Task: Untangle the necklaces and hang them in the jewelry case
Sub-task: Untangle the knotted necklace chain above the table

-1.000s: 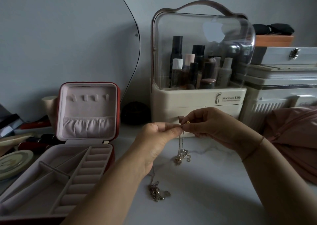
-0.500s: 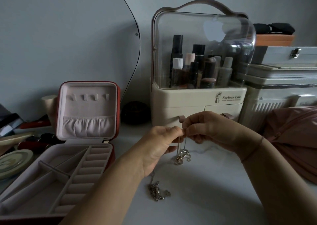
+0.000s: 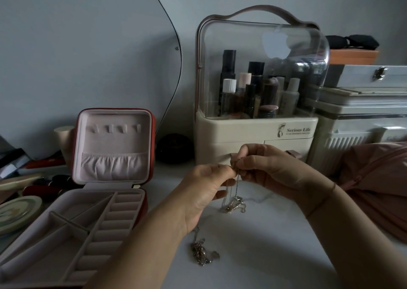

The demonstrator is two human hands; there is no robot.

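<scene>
I see my left hand [image 3: 204, 185] and right hand [image 3: 264, 167] meeting fingertip to fingertip, both pinched on the top of one necklace [image 3: 234, 203] whose chain drops to a knotted clump just below them. A second tangled necklace [image 3: 201, 252] lies nearer me, under my left wrist. Off beyond my left hand the jewelry case [image 3: 110, 167] stands open, its hooks [image 3: 116, 129] bare: I judge nothing is hung yet, untangling barely begun
</scene>
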